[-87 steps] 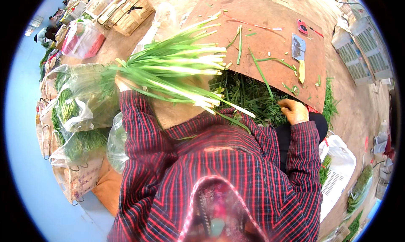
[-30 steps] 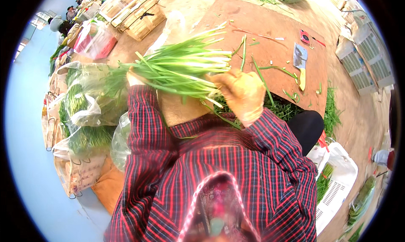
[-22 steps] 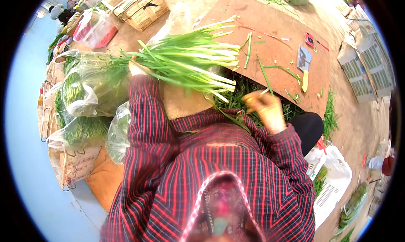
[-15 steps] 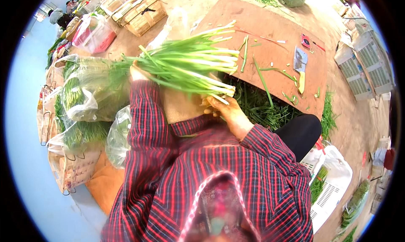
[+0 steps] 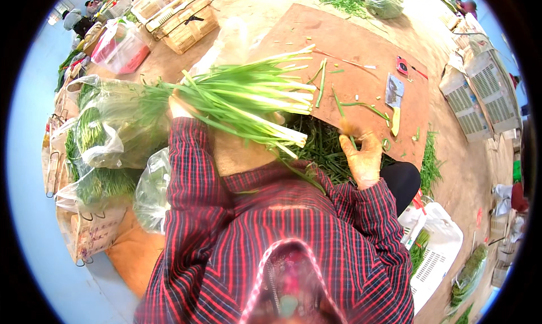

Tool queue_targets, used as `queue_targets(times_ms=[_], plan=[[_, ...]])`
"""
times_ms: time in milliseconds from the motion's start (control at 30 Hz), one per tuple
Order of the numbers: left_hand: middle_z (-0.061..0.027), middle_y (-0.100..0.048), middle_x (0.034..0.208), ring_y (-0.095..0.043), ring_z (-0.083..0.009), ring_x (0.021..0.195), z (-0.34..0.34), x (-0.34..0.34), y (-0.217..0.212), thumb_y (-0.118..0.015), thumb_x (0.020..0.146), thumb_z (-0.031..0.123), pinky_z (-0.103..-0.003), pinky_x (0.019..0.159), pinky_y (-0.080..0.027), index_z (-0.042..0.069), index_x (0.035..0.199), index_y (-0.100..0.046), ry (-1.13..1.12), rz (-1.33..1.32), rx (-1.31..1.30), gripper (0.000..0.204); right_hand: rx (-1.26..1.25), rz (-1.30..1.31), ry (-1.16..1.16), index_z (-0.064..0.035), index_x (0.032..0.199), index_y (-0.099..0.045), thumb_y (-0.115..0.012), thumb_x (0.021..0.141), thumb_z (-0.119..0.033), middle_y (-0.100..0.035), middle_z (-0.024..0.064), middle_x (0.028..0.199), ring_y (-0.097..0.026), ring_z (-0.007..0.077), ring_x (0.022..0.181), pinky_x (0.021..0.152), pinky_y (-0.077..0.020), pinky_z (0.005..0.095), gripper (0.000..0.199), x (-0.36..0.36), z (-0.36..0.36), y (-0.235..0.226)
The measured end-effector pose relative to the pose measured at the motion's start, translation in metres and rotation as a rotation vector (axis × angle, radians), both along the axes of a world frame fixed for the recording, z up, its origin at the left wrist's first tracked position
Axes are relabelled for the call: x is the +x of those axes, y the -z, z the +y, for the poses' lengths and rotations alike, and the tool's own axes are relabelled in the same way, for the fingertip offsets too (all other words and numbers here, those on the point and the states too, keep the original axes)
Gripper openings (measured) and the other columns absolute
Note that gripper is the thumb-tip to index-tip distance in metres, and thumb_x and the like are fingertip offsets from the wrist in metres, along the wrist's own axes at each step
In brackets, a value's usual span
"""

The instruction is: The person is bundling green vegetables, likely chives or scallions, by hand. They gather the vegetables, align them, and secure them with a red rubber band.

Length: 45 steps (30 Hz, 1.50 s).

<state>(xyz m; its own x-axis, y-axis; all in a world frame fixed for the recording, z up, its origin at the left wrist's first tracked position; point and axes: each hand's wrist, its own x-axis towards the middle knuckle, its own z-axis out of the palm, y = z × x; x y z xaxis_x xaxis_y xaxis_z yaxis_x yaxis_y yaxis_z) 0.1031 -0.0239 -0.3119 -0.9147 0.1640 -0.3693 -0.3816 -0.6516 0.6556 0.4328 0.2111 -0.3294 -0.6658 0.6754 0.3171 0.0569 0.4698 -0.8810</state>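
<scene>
A large bunch of scallion-like greens (image 5: 254, 95) lies sideways before my chest, its white ends to the right. My left hand (image 5: 179, 105) is closed around its leafy part; the fingers are largely hidden behind the leaves. Right of the bunch, my right hand (image 5: 363, 151) is over the near edge of the brown board (image 5: 361, 47), beside a loose green leaf. Its thumb and fingers look apart, with the fingertips smeared by motion. Below the board edge is a heap of dark green leaves (image 5: 322, 146). Some loose leaves hang from the bunch toward my lap.
On the board lie a cleaver (image 5: 394, 101) with a yellow handle, a small red object (image 5: 402, 65) and leaf scraps. Plastic bags of greens (image 5: 104, 126) stand at left. A white crate (image 5: 437, 248) is at lower right, with grey crates (image 5: 480, 95) beyond. A beige crate (image 5: 189, 27) stands far left.
My right hand has left the white ends of the bunch and moved right, to the board's near edge. Loose leaves now hang below the bunch. My left hand still holds it.
</scene>
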Motion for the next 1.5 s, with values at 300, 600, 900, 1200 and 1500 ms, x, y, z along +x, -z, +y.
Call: queue_targets(times_ms=[300, 600, 900, 1200, 1500], plan=[[-0.0242, -0.060, 0.119, -0.060, -0.0393, 0.105, -0.014, -0.029, 0.030, -0.032, 0.094, 0.037, -0.054, 0.093, -0.049, -0.003, 0.117, -0.055, 0.265, 0.222, -0.058, 0.051, 0.950, 0.035, -0.244, -0.0199, 0.096, -0.069, -0.071, 0.067, -0.019, -0.066, -0.0038, 0.083, -0.064, 0.0170, 0.077, 0.064, -0.0460, 0.0343, 0.029, -0.096, -0.031, -0.082], [-0.0225, -0.057, 0.119, -0.059, -0.0377, 0.104, -0.004, -0.020, 0.018, -0.037, 0.096, 0.031, -0.051, 0.089, -0.052, 0.000, 0.123, -0.050, 0.093, -0.017, 0.077, 0.044, 0.685, 0.201, -0.206, -0.0191, 0.089, -0.070, -0.074, 0.069, -0.015, -0.067, -0.0017, 0.083, -0.065, 0.0192, 0.074, 0.066, -0.0468, 0.0358, 0.021, -0.096, -0.041, -0.070], [-0.0087, -0.063, 0.088, -0.063, -0.0235, 0.077, -0.019, -0.037, 0.046, -0.055, 0.093, 0.032, -0.037, 0.069, -0.055, 0.004, 0.098, -0.061, 0.045, 0.126, 0.079, 0.029, -0.734, -0.117, -0.348, 0.0044, 0.097, -0.067, -0.066, 0.081, -0.008, -0.068, 0.0130, 0.088, -0.064, 0.0189, 0.074, 0.067, -0.0532, 0.0300, 0.020, 0.006, 0.030, -0.036], [-0.0061, -0.058, 0.099, -0.059, -0.0196, 0.088, -0.047, -0.055, 0.056, -0.057, 0.092, 0.033, -0.036, 0.075, -0.054, 0.004, 0.125, -0.055, 0.328, 0.367, 0.210, 0.044, -0.521, -0.200, -0.667, -0.0055, 0.134, -0.053, -0.059, 0.091, -0.011, -0.060, 0.0065, 0.125, -0.053, 0.0149, 0.115, 0.101, -0.0404, 0.0320, 0.043, -0.048, 0.009, -0.051], [-0.0078, -0.062, 0.096, -0.059, -0.0224, 0.093, -0.056, -0.061, 0.050, -0.055, 0.094, 0.033, -0.040, 0.085, -0.051, 0.006, 0.121, -0.058, 0.443, 0.287, 0.340, 0.038, -0.540, -0.109, -0.296, 0.0050, 0.103, -0.068, -0.064, 0.090, -0.010, -0.069, 0.0080, 0.088, -0.063, 0.0116, 0.077, 0.070, -0.0510, 0.0246, 0.020, -0.080, -0.036, -0.028]])
